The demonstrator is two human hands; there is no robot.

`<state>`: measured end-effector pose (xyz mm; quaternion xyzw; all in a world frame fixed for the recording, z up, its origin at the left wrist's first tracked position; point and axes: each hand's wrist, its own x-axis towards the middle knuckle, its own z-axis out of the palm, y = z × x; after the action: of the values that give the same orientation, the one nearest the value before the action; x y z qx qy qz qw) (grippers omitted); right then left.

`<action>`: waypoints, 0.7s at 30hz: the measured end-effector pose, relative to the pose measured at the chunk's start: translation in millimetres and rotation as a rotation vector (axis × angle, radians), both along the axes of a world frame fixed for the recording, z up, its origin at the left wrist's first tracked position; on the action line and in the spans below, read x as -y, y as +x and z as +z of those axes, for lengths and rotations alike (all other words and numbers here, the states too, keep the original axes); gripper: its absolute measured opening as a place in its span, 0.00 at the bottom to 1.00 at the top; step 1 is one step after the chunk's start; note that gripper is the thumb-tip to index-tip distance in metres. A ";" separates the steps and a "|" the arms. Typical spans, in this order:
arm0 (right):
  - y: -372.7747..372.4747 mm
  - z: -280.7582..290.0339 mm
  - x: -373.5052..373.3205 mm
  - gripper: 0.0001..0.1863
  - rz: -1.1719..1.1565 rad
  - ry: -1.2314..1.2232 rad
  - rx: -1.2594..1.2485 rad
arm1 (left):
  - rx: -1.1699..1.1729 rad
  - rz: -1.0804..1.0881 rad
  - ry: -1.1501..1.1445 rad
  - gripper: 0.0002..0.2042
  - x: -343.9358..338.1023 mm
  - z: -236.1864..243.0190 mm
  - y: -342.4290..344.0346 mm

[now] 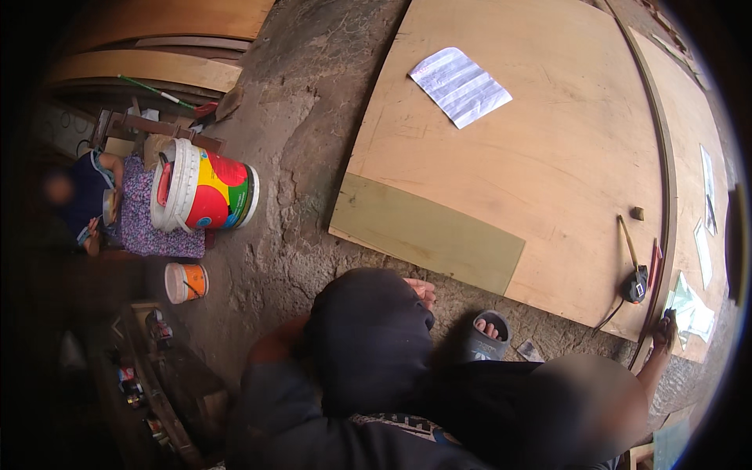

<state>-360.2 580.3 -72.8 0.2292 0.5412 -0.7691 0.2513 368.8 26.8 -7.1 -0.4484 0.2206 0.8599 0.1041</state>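
Note:
My left hand [421, 291] shows beyond my dark-clothed knee, fingers loosely extended and apparently holding nothing. My right hand [666, 333] reaches to the far right, closed on something small and dark beside broken glass pieces [689, 313], on a pale board [681, 117] past a wooden batten. Left of it, on a large plywood sheet [509, 164], lie a black tape measure [634, 288], a yellow stick [626, 239], red pencils [653, 266] and a small block [638, 213]. A creased paper [460, 86] and an olive strip [427, 231] are farther left on that sheet.
My sandalled foot [487, 341] is by the sheet's edge on rough concrete. At left, another person [94, 188] is near a large colourful bucket [223, 192] on floral cloth and a smaller bucket [186, 282]. Stacked boards [157, 31] stand behind; timber pieces [164, 392] are lower left.

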 end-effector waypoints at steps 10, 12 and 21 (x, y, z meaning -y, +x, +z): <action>61.8 69.8 51.6 0.10 0.253 1.027 -0.602 | -0.016 0.453 -0.079 0.27 17.2 -4.5 25.5; 97.5 87.2 108.4 0.07 0.327 1.066 -0.818 | -0.006 0.440 -0.073 0.27 17.8 -8.5 17.7; 376.4 125.7 394.6 0.21 1.148 0.856 -1.480 | 0.026 0.488 0.017 0.25 8.5 11.3 -5.4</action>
<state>16.2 185.7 52.9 -0.5246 0.8171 -0.2246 0.0820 363.4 18.3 4.2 -0.4988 0.0971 0.8554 -0.1002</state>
